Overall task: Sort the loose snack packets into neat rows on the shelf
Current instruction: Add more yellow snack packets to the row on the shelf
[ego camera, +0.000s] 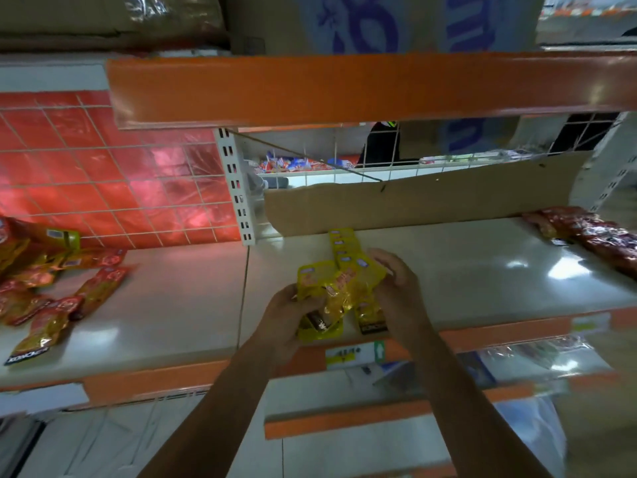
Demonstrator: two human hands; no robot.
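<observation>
Shelving with orange edge strips fills my view. The middle shelf (482,270) is white and glossy, with a cardboard (431,201) sheet standing along its back and a wire grid (103,167) behind the bay to the left.

1. Shelf contents: orange packets (51,288) lie loose and overlapping at far left. Red packets (586,232) lie in a line at far right. A row (339,243) of overlapped yellow tops runs from the centre back to the cardboard.
2. Task item: yellow packets (341,288) sit bunched near the front edge, above a label (355,353), between both hands.
3. Left hand (282,322): fingers curled round the bunch's left side, gripping it.
4. Right hand (400,291): fingers curled over the right edge, gripping it.
</observation>
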